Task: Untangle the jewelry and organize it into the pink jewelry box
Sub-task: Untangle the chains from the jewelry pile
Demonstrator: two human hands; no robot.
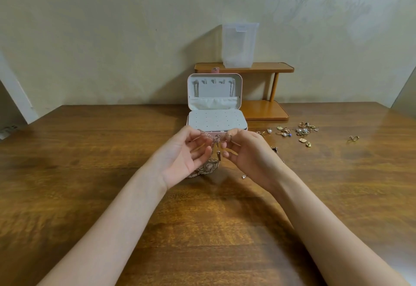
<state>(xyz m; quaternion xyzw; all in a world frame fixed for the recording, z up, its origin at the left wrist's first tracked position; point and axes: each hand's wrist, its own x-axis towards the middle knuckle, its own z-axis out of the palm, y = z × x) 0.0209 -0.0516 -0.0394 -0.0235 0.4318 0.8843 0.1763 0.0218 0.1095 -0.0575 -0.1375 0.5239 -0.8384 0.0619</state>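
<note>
Held up over the table in front of the box: a tangled chain cluster, pinched at its top between left hand and right hand, each grip narrow on fine links, the rest hanging to a heap on the wood. Ran roughly vertical on its long axis, top toward 12 o'clock, bottom toward 6. Best worked, by judgement, with small outward teasing rather than a hard pull that could tighten the knot. Lay scattered at 2 o'clock: loose earrings. Stood open beyond at 12 o'clock: the pink jewelry box, chains already hung in its lid.
</note>
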